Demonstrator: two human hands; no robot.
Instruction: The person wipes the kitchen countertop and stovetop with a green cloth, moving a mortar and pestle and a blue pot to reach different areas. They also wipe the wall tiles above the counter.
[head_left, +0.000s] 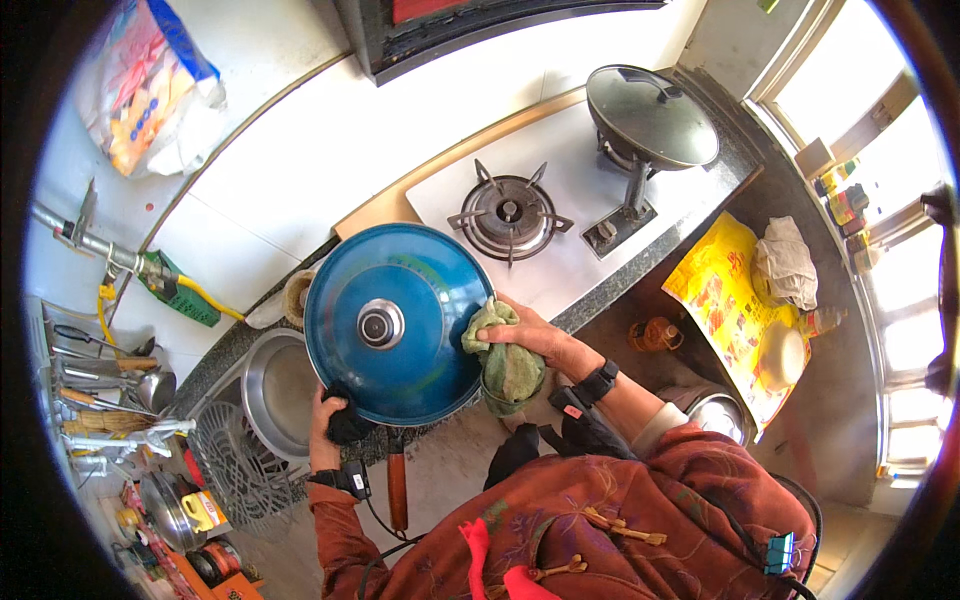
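Observation:
A wok or pan with a blue domed lid (405, 285) is held between my two hands, in front of the stove. The lid has a black-and-metal knob (380, 324), and a long brown handle (397, 491) points towards me. My right hand (536, 337) grips the right rim through a green cloth (512, 375), part of which hangs down. At the lower left rim, my left hand (325, 431) holds a black cloth (349, 416) against the pan's side. The pan's body is mostly hidden under the lid.
A bare gas burner (510, 214) lies right of the pan. Beyond it, a glass-lidded wok (649, 120) stands on the stove. A metal basin (279, 390) and a plastic rack (240, 465) are at left. Lower right are a yellow sheet (716, 289) and an oil bottle (654, 334).

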